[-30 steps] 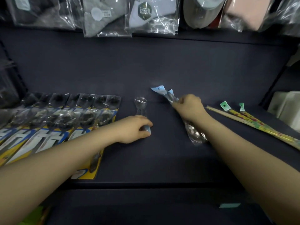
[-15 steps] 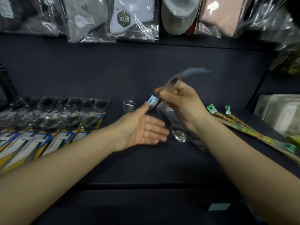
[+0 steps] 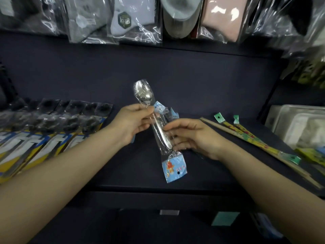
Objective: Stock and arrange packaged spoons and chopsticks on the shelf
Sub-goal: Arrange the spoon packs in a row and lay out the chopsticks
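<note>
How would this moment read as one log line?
left hand: grips packaged spoon near bowl | right hand: holds wrapper lower down | spoon: lifted above shelf | chopsticks: lying right

Hidden and cut off

My right hand point(image 3: 191, 136) covers part of the spoon packets point(image 3: 159, 127); I can't count them. The chopsticks point(image 3: 260, 143) run off frame.
</note>
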`<state>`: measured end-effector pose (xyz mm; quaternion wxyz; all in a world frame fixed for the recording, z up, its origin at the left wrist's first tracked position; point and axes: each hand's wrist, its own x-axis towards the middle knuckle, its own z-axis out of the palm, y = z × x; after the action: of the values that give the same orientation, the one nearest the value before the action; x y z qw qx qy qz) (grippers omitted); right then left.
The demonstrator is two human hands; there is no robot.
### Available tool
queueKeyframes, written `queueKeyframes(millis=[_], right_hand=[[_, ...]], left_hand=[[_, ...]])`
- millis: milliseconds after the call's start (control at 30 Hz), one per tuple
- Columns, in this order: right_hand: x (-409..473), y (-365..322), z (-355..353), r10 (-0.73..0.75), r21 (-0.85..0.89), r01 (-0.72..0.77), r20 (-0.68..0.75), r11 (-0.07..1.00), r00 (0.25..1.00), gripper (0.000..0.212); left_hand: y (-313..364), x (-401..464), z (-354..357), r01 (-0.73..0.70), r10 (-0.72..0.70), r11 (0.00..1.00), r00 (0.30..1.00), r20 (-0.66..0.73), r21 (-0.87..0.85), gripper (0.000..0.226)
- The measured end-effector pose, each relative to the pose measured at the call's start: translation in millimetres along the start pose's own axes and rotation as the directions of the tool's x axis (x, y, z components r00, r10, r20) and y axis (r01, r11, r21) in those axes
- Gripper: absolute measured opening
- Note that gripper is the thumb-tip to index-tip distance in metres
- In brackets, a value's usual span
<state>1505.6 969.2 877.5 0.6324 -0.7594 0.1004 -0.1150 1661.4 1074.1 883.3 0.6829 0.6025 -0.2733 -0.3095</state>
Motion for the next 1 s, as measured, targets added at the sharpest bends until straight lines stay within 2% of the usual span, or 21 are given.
queueKeyframes(millis=[33,100,167,233,433,500,567,633,700,767,833,900,1000], right_hand=[[-3,0,-2,0.034,-0.003,-0.034,0.037,0.999,0.999,0.023],[-7,5,-1,0.030,-0.139,-0.019,0.077,0.990,0.997,0.017],[-9,11,4,0.001,-0.211,0.020,0.100,0.977,0.995,0.021],[-11,17,8,-0.016,-0.204,0.036,0.102,0.978,0.995,0.029],[-12,15,15,-0.181,-0.141,0.184,0.036,0.973,0.983,0.024],[-13,15,20,-0.255,-0.223,0.249,0.003,0.942,0.967,0.023],[-14,17,23,-0.393,-0.473,0.334,-0.030,0.815,0.919,0.019],[-12,22,26,-0.584,-0.733,0.396,-0.003,0.554,0.812,0.022],[-8,26,28,-0.736,-0.883,0.398,0.095,0.248,0.670,0.022],[-2,25,32,-0.813,-0.921,0.386,0.190,0.047,0.551,0.011],[3,22,36,-0.837,-0.923,0.365,0.291,-0.119,0.464,0.004],[9,18,40,-0.837,-0.899,0.342,0.398,-0.274,0.376,0.014],[14,10,51,-0.818,-0.850,0.351,0.497,-0.392,0.290,0.020]], left_hand=[[-1,-1,1,-0.016,0.016,1.000,0.999,-0.040,0.000,0.015],[-2,-3,4,-0.036,0.034,0.999,0.995,-0.099,-0.021,0.014],[-4,-5,6,-0.054,0.048,0.997,0.991,-0.122,-0.046,0.016],[-5,-8,6,-0.052,0.043,0.997,0.991,-0.130,-0.065,0.016],[-12,-23,6,0.135,-0.135,0.991,0.991,-0.022,-0.011,0.016],[-14,-27,7,0.166,-0.166,0.986,0.986,-0.010,-0.011,0.017],[-13,-29,6,0.178,-0.178,0.984,0.984,-0.018,-0.018,0.017],[-11,-31,3,0.190,-0.190,0.982,0.981,-0.025,-0.007,0.015],[-10,-32,0,0.199,-0.199,0.980,0.980,-0.022,0.026,0.013],[-10,-34,-4,0.205,-0.206,0.976,0.979,-0.005,0.067,0.010],[-10,-36,-7,0.207,-0.212,0.972,0.976,0.037,0.108,0.007],[-8,-41,-10,0.203,-0.217,0.969,0.972,0.088,0.142,0.005],[-5,-46,-19,0.205,-0.223,0.970,0.962,0.154,0.129,0.011]])
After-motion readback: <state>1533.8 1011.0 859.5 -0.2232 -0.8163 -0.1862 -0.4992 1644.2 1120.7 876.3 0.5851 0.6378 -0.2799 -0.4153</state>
